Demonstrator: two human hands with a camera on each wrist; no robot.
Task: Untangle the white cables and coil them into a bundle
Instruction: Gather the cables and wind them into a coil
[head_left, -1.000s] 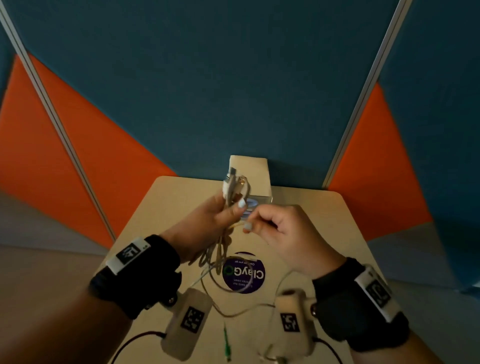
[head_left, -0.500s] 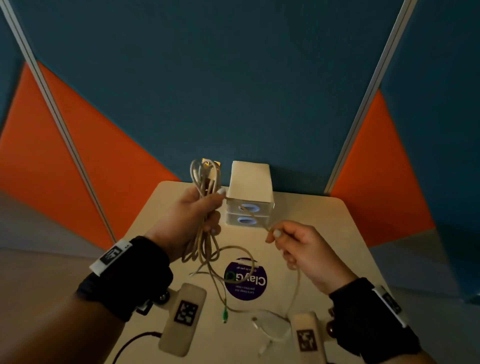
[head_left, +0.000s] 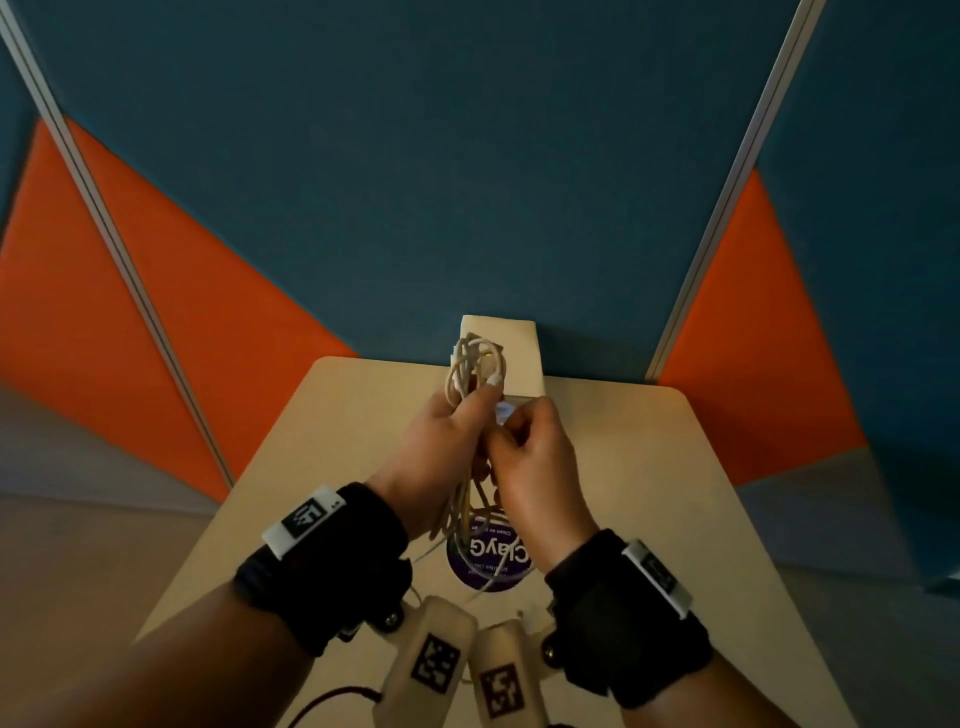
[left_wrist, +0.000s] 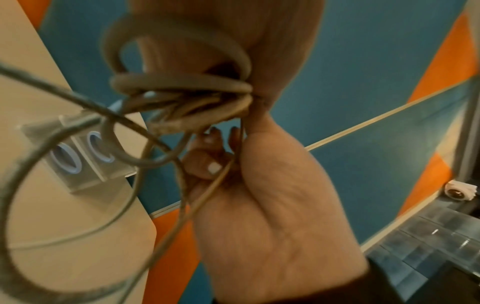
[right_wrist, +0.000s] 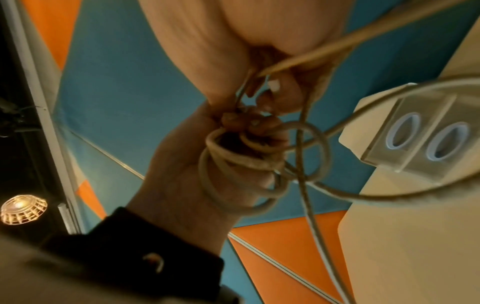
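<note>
While both hands meet above the table (head_left: 649, 467), the head view shows two of them and one cable bundle: the left hand (head_left: 441, 457) grips the cables (head_left: 470, 364) with fingers curled round the gathered loops, thumb pressed against them. Bundle runs long axis roughly upright and away from the person, looped top end pointing toward the far wall, loose tails hanging down toward the table. How many separate cables make it up cannot be told. Right hand (head_left: 535, 467) sits touching the left, fingers curled, pinching a strand beside the bundle. One beige box (head_left: 519, 348) stands at the table's far edge, just behind the loops. One round purple sticker (head_left: 488, 561) lies on the table under the hands, crossed by slack cable.

Left wrist view: right hand (left_wrist: 259, 205) seen from below, a thin strand running through its curled fingers (left_wrist: 207, 162). Several thick loops of cables (left_wrist: 182, 86) bunch against the left hand (left_wrist: 272, 41) at top; one wide loop sweeps out left, blurred. Box (left_wrist: 85, 156) shows two oval openings.

Right wrist view: left hand (right_wrist: 187, 160) closed round several stacked loops of cables (right_wrist: 233, 160). Right hand (right_wrist: 233, 30) at top, a strand passing under it. One strand drops straight down. Box (right_wrist: 420, 139) at right, two ovals again.
</note>
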